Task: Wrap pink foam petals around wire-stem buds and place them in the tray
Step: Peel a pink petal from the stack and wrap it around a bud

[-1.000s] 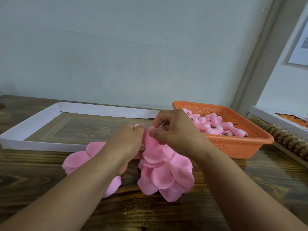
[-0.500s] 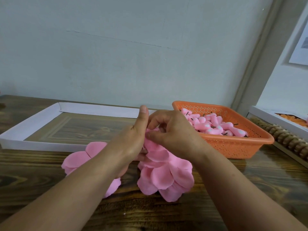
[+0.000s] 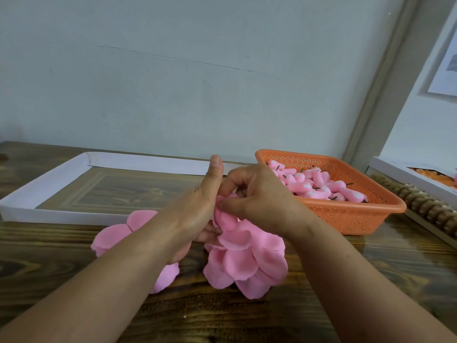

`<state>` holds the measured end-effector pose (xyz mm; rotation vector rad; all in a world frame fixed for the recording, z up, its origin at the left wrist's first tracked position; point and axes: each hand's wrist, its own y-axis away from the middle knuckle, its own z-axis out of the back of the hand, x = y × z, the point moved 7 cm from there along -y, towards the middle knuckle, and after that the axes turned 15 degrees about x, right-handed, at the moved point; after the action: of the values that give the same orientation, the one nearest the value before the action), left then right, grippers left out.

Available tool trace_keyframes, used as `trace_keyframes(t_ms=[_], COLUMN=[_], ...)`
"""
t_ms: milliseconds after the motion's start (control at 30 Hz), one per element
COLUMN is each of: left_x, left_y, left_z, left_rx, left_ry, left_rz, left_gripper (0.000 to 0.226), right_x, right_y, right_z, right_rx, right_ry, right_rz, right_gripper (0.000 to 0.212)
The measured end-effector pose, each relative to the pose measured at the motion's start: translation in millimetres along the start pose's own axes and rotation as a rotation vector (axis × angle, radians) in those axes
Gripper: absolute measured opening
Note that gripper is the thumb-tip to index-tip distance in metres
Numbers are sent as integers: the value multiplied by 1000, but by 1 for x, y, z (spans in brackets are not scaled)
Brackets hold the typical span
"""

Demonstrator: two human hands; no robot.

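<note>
Orange basket (image 3: 346,216) holds pink buds (image 3: 319,185); both hands' grips pinch foam petals (image 3: 244,258) beside it.

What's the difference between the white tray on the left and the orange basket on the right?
The white tray is shallow with low, plain paper-like walls; the orange basket is deeper, with perforated plastic sides. The white tray shows only its bare wood-patterned floor, while the orange basket is heaped with pink buds on dark wire stems. The white tray looks wider than the orange basket. Both are rectangular, open-topped, and sit on the wooden table.
</note>
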<state>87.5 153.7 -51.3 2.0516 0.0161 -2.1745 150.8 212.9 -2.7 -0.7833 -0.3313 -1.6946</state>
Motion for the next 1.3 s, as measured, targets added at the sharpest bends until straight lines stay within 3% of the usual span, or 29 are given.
trace_keyframes(t_ms=[100, 233, 500, 800, 1000, 1133, 1300], left_x=[1, -1, 0, 4, 0, -8, -8], left_y=[-3, -2, -4, -7, -7, -6, -7], left_z=[9, 17, 13, 17, 13, 8, 3], left_rx=[-45, -106, -59, -108, -105, 30, 94], left_ry=[136, 257, 209, 168, 187, 261, 95], left_rz=[-22, -55, -71, -59, -106, -176, -221], left_gripper=[64, 24, 5, 8, 12, 20, 23], right_x=[-13, -26, -26, -25, -31, -37, -38], right_y=[2, 5, 3, 2, 1, 6, 8], right_z=[13, 27, 21, 16, 21, 31, 34], right_rx=[-111, -236, -195, -133, -199, -250, -255], right_ry=[-170, -358, -408, -382, -360, -429, -440], right_rz=[-25, -14, -12, -60, -113, -121, -142], right_gripper=[20, 24, 25, 11, 23, 21, 17])
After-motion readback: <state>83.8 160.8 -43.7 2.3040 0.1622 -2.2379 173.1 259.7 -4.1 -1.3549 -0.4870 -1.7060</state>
